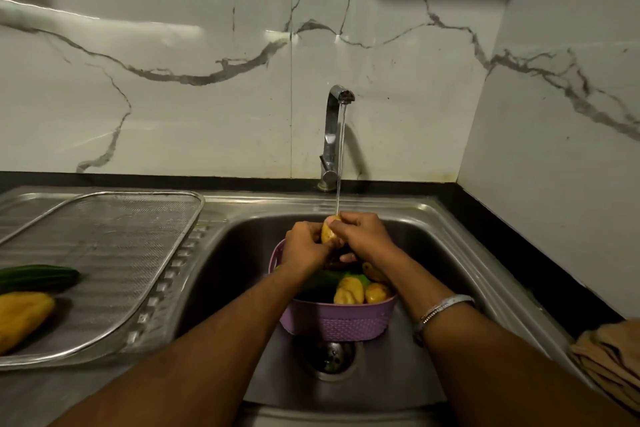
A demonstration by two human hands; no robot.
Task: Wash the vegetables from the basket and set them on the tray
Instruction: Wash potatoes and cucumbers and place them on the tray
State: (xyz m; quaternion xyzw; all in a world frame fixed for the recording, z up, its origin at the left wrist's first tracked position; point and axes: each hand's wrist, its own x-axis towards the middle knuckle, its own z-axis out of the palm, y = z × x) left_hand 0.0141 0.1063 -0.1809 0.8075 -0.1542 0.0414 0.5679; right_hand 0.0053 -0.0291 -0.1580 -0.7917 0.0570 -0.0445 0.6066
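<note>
While water is running from the faucet [335, 135], the left hand [306, 245] and right hand [363, 234] are both grasping a yellow potato [328, 231] with curled fingers, above the purple basket [337, 322] in the sink [433, 229]. At nine o'clock, a cucumber [38, 277] and a yellow vegetable [22, 317] are lying on the mesh tray [121, 236].

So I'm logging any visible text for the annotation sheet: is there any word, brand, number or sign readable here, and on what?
None: no readable text shows.
The tap, purple basket and mesh tray show no lettering.
The bangles bear marks too small to read.
</note>
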